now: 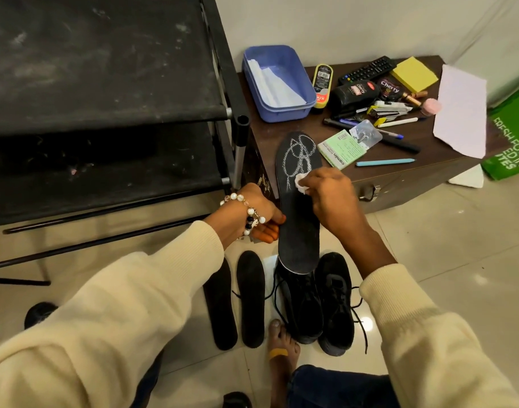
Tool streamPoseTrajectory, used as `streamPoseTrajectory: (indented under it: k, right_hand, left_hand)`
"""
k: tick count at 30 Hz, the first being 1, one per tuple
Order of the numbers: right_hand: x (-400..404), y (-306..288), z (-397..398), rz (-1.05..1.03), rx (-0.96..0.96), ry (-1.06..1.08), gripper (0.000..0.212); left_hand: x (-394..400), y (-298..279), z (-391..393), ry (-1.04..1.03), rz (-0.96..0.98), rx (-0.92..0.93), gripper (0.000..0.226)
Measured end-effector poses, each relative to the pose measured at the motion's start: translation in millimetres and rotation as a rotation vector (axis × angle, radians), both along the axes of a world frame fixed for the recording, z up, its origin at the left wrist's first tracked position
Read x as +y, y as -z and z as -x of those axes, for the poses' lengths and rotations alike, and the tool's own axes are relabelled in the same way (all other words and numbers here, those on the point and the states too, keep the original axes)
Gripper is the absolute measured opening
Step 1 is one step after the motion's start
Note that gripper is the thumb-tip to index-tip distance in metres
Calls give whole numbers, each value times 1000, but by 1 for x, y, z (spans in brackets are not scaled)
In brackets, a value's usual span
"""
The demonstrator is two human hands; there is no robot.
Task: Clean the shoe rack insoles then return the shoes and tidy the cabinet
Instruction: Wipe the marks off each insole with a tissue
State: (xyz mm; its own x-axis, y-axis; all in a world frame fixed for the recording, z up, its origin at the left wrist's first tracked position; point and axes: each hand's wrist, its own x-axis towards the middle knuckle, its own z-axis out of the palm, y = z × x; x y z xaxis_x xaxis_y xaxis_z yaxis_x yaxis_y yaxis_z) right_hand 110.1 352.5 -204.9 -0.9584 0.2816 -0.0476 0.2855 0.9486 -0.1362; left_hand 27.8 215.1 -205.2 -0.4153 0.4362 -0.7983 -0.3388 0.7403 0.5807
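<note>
Illumination is indoor, even and moderately bright, apparently from overhead. A small hot spot of glare sits on the glossy floor tiles point(366, 322) right of the black shoes point(320, 301), with a fainter reflection further right. Shadows are soft and short. The dark shoe rack point(105, 92) shelves lose detail in their lower tier. Wide-angle distortion bends straight lines at the frame edges. The near sleeves point(111, 325) appear soft; the centre is reasonably sharp.

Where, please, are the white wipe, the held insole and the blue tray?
white wipe point(301, 183): head view, its exposed crumpled edge.
held insole point(299, 234): head view, mid-length of its black face.
blue tray point(284, 111): head view, front wall.
</note>
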Motion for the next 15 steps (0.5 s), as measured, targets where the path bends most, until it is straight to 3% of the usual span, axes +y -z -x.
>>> streamPoseTrajectory:
  k: [8,13,15]
  right_hand:
    - [2,2,-2,-35,15,-72,39]
    - [-2,1,-4,-27,-18,-277,36]
    - [8,3,-7,-62,-35,-254,33]
  left_hand:
    - [7,4,-6,-181,-83,216,28]
    - [7,2,-11,-213,-95,262,29]
    - [7,1,-10,-210,-86,255,26]
